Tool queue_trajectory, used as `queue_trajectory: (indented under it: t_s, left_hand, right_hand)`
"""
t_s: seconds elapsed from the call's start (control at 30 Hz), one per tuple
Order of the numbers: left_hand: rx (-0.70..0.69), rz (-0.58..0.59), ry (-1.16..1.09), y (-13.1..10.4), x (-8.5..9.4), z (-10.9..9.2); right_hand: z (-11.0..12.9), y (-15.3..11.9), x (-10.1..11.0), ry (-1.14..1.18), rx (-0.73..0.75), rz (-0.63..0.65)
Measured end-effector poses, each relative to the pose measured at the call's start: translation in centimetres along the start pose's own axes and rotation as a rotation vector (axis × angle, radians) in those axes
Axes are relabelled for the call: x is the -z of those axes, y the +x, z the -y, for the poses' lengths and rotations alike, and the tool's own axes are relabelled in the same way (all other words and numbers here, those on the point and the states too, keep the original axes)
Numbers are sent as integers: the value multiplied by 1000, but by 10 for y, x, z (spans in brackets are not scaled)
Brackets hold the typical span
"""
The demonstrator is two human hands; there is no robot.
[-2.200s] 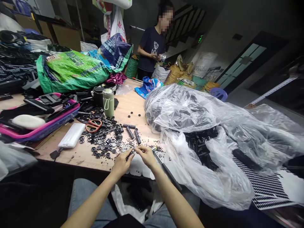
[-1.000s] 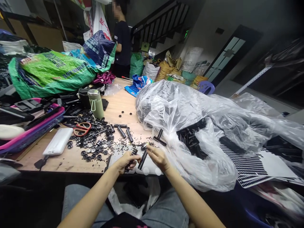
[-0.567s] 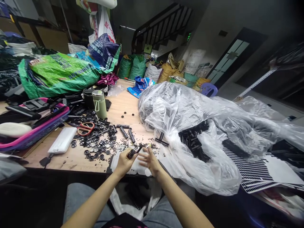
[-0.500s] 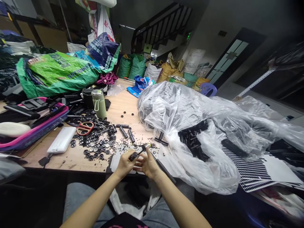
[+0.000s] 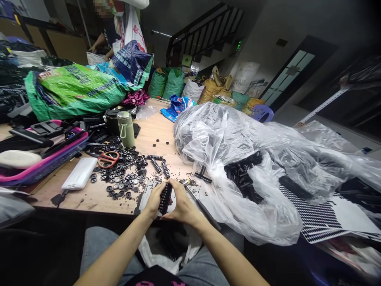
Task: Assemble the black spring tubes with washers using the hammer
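Between my hands, above the table's front edge, is a black block with rows of small pale marks (image 5: 164,198). My left hand (image 5: 154,201) is closed on its left side. My right hand (image 5: 182,203) grips its upper end with the fingertips, thumb stretched toward the lower end. Just beyond lie several black-and-white beaded rods (image 5: 165,169) and scattered tiny black pieces. To the right, a tool with a dark handle (image 5: 205,210) rests slantwise on a light sheet. Many black round parts (image 5: 122,184) lie to the left, beside orange-handled scissors (image 5: 108,159).
A large clear plastic bag (image 5: 220,127) of black parts covers the right side. At left are a white power bank (image 5: 79,173), a green bottle (image 5: 126,129) and a pink basket (image 5: 64,149). A person (image 5: 108,37) is behind the bags at the upper left.
The small black rod-like part seen earlier between my hands no longer shows; both hands now hold the black block upright. A person has come into view at the upper left.
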State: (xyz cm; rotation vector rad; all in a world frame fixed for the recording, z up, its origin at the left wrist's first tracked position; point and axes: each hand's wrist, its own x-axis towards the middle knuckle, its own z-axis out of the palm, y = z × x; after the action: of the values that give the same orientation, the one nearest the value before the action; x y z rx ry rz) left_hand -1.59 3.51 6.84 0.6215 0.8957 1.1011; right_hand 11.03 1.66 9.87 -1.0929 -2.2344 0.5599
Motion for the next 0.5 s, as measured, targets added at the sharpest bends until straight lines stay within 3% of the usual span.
queue_trajectory:
  t_s: [0.23, 0.5]
  left_hand:
    - [-1, -34, -3, -3, -7, 5]
    - [90, -52, 86, 4, 5, 13]
  right_hand:
    - [-9, -1, -11, 14, -17, 56]
    - [-15, -1, -24, 12, -117, 63]
